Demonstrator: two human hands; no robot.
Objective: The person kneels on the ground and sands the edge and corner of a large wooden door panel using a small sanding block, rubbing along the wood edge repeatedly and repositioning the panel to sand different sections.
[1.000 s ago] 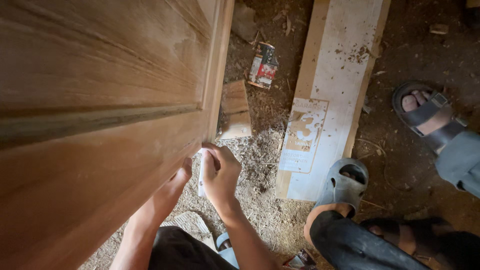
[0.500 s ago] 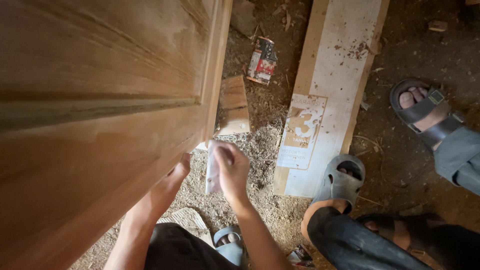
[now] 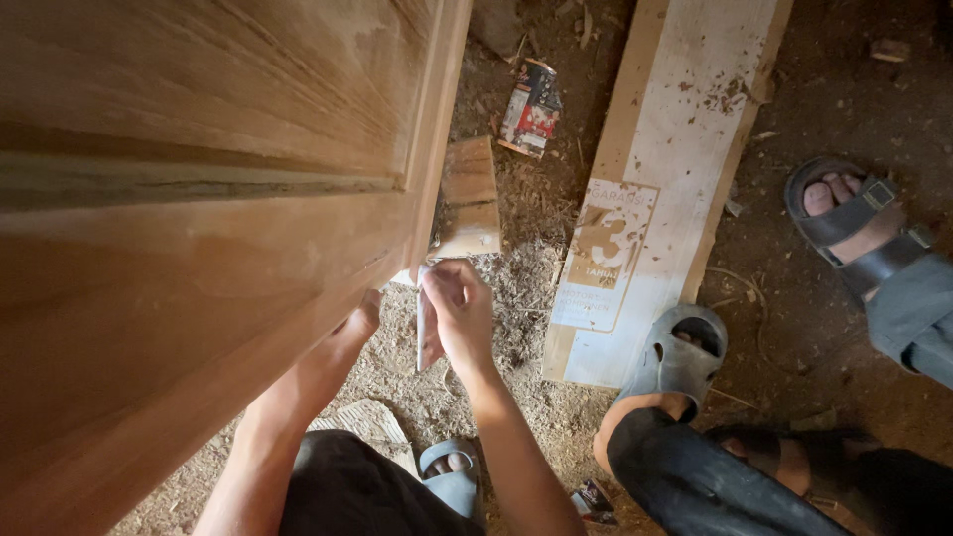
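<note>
Right hand (image 3: 459, 316) fingers (image 3: 444, 288) closed on one pale folded sheet of sandpaper (image 3: 424, 333), hanging edge-on by the door's lower edge. Left hand (image 3: 359, 320) pressed to one large brown wooden door (image 3: 199, 199); grip hidden. Beyond: one wood block (image 3: 469, 199), one white plank (image 3: 665, 169), sawdust floor (image 3: 516, 298).

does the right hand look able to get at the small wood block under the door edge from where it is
Probably yes. The right hand, gripping a folded pale sheet, sits just below the wood block, with only bare sawdust ground between. The sheet fills its grip, though.
</note>
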